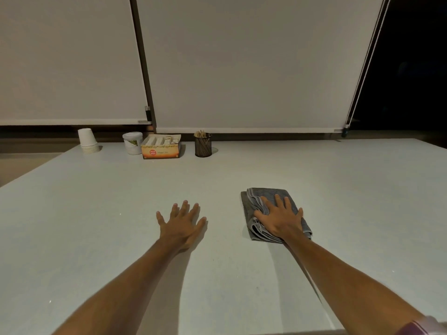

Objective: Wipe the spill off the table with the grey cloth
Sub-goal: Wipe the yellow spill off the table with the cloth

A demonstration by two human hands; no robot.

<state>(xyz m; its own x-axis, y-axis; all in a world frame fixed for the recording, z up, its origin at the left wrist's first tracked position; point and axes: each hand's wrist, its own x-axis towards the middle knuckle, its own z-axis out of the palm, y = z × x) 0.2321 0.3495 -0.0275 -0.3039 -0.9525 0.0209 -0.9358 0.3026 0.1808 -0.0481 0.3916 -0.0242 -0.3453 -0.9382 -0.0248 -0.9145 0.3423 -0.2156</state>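
- Now pressed flat, palm down, on the grey cloth (271, 213): right hand (281, 220), fingers spread and straight, gripping nothing, only resting on top.
- Folded into a thick oblong pad of looped terry, several layers showing at the edge left of that hand; lying on the bench (96, 213), partly hidden under the palm.
- Spread wide too, palm down: left hand (181, 224), holding nothing, well apart from the cloth and to the left of the right hand; cannot tell whether touching the bench or just above it.
- Smooth, matt, pale grey-white bench surface, with a few tiny specks; no spill to be made out in this dim light.
- Far beyond the left hand, by the back edge of the bench: upturned stack of white paper cups (87, 141), round white tub (133, 142) with a green label, open cardboard box (161, 147) of sachets with an orange front.
- Just right of the box: dark wire-mesh cylinder holder (203, 146) with thin wooden sticks standing in it.
- Behind all: plain matt roller blinds (242, 64).
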